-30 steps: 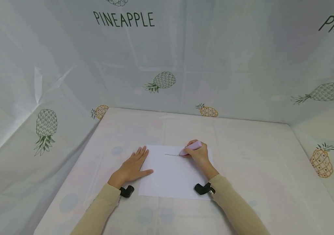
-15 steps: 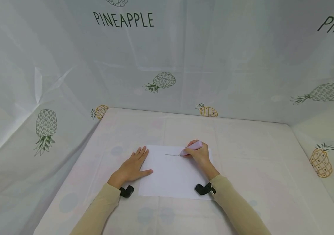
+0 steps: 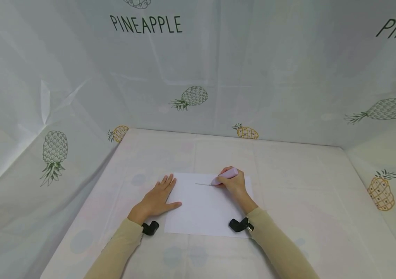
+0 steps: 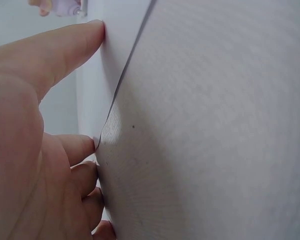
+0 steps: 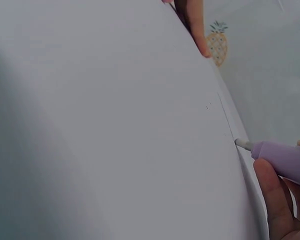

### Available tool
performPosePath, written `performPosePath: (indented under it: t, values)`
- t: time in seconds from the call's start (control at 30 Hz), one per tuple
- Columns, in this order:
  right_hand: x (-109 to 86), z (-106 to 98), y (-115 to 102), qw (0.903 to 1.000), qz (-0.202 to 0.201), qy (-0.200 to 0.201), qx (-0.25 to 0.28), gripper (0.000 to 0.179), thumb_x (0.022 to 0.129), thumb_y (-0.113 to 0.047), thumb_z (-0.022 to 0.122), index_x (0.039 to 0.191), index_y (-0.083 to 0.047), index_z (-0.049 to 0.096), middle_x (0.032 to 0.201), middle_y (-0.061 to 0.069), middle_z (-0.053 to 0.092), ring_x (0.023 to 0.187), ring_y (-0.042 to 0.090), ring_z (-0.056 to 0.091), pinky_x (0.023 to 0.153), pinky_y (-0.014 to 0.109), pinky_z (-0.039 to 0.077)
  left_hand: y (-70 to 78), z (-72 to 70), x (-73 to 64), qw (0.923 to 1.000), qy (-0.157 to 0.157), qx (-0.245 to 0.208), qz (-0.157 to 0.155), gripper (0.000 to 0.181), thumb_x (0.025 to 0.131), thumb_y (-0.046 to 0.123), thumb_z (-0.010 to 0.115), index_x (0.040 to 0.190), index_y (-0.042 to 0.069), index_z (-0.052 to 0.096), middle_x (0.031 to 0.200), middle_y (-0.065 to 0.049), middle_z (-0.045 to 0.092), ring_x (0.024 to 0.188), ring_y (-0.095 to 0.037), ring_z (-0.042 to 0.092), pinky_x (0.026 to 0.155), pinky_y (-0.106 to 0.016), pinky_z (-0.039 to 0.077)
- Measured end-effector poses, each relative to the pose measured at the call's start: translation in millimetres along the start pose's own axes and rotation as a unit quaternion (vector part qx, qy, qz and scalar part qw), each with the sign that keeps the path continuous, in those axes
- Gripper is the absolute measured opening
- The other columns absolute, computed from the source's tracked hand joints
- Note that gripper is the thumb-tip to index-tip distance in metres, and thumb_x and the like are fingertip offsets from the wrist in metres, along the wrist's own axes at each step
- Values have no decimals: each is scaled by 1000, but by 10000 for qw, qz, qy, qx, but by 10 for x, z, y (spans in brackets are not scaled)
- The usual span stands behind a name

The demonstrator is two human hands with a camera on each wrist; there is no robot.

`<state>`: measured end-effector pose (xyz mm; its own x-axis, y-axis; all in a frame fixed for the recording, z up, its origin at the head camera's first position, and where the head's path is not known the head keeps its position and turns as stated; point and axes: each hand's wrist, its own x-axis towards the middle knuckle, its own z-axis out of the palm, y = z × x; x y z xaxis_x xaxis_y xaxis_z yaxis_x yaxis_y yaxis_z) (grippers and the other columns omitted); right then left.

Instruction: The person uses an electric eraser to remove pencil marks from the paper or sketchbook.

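A white sheet of paper [image 3: 201, 213] lies on the table, bearing a thin dark line [image 3: 202, 184] near its far edge. My left hand [image 3: 157, 199] rests on the sheet's left side, fingers straight and thumb spread; the left wrist view shows the thumb [image 4: 65, 50] on the paper. My right hand [image 3: 235, 185] pinches a thick lilac pen-shaped tool [image 3: 227, 175] with a narrow grey tip. In the right wrist view the tool [image 5: 285, 159] slants down, its tip right at the line [image 5: 225, 114]. Tiny dark marks [image 5: 208, 106] show beside the line.
A pale cloth with faint coloured dots covers the table [image 3: 306, 186]. Behind and at the sides hangs a white curtain [image 3: 281, 77] printed with pineapples. Black wrist cameras, one on the left wrist [image 3: 150, 228] and one on the right [image 3: 238, 225], sit close over the table.
My right hand shifts the tool slightly right along the line, then back left. My left hand stays in place, and the paper has not moved.
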<state>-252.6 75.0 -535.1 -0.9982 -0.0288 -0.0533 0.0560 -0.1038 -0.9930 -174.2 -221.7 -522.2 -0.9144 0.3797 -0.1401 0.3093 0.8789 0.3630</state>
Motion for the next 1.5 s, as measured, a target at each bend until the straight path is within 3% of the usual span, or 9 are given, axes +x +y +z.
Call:
performPosePath:
  t: [0.87, 1.5]
  values:
    - [-8, -22, 2, 9998, -196, 41, -52, 25, 70, 19, 72, 90, 13, 59, 78, 14, 61, 72, 24, 68, 61, 43, 61, -8, 11, -6, 10000, 4, 2, -18, 96, 94, 60, 57, 158, 0, 18, 165, -17, 8, 151, -35, 6, 120, -52, 13]
    - [-4, -13, -14, 9999, -39, 113, -101, 24, 70, 18, 74, 89, 11, 61, 80, 15, 62, 71, 23, 68, 60, 39, 61, 27, -11, -2, 10000, -57, 33, -65, 96, 94, 59, 59, 158, -1, 18, 165, -17, 9, 151, -35, 6, 120, -52, 13]
